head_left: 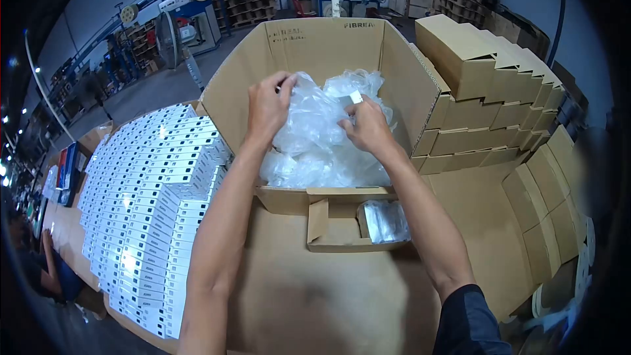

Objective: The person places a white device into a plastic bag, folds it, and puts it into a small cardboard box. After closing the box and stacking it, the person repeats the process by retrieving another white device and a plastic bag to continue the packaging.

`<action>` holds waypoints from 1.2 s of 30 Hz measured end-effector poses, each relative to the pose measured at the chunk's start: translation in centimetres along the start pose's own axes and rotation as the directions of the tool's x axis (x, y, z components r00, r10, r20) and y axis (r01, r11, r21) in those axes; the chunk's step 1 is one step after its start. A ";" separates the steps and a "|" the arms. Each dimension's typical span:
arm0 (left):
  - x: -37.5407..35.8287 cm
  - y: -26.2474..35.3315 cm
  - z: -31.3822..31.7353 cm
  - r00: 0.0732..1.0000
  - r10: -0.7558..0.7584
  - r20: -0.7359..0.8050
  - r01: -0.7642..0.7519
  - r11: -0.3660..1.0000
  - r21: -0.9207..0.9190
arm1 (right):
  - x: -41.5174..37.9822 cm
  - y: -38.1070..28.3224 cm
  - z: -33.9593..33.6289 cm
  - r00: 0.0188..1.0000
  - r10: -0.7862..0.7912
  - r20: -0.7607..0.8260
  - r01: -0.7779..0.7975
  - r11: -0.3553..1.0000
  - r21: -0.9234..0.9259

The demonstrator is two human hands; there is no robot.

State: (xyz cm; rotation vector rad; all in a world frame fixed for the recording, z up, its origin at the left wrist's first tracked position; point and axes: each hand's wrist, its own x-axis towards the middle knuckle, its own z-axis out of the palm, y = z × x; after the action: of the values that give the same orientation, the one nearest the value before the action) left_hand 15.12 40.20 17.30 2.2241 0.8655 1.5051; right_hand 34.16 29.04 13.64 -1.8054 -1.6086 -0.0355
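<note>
Over a large open cardboard box (325, 36), both of my hands are among crumpled clear plastic bags (322, 161). My left hand (269, 105) is closed, its fingers pinching the edge of a clear plastic bag (305, 115) lifted above the heap. At the right side of the heap, my right hand (369, 125) has its fingers curled, with a small white piece (356, 96) showing at the fingertips. What that piece belongs to I cannot make out. In front of the large box stands a small open carton (322, 227) with a clear-wrapped item (386, 221) inside.
Stacked white slotted boxes (151, 223) fill the left side of the table (328, 309). Folded brown cartons (486, 118) are piled at the right, with more cartons (545, 190) nearer. A co-worker's arm (49, 256) shows at far left. Machinery (190, 20) stands behind.
</note>
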 end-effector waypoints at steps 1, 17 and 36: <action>0.4 0.8 -0.6 0.997 -0.070 -0.020 0.069 0.997 -0.029 | -0.4 -0.2 -0.4 0.998 0.045 0.040 -0.043 0.999 -0.031; -1.2 8.5 -6.5 0.983 0.137 0.125 -0.114 0.978 -0.175 | -3.6 -8.7 -9.3 0.975 -0.223 -0.015 0.222 0.962 0.157; -33.3 23.1 -12.1 0.766 -0.643 0.001 0.575 0.684 -0.450 | -36.5 -16.7 -5.7 0.942 0.326 -0.077 -0.129 0.567 0.814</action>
State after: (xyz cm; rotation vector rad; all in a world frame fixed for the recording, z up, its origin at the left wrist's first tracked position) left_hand 2.37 0.36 11.09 1.3121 1.0652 1.3628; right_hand 13.63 -5.66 9.05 -1.1933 -0.9452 0.5252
